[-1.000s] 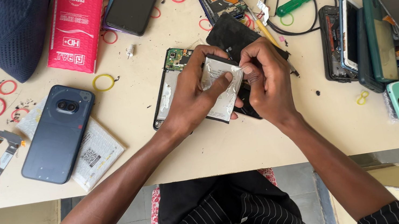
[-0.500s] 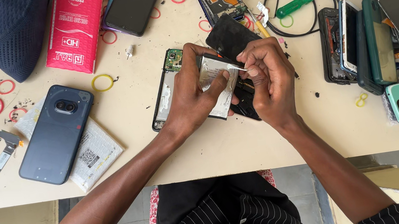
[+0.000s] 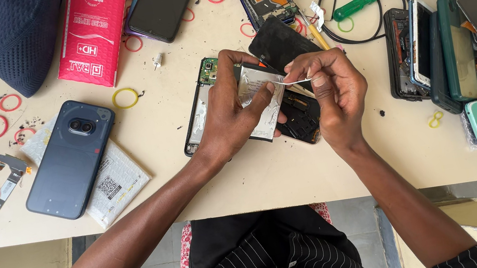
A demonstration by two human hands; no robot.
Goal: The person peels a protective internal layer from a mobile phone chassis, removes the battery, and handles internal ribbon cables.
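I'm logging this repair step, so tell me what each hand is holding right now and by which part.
The right hand pinches a thin pale strip at its end. The left hand presses on the silvery battery in the opened phone, thumb on top.

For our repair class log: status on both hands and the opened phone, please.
Left hand pressing down opened phone. Right hand pinching thin strip. Black panel alongside.
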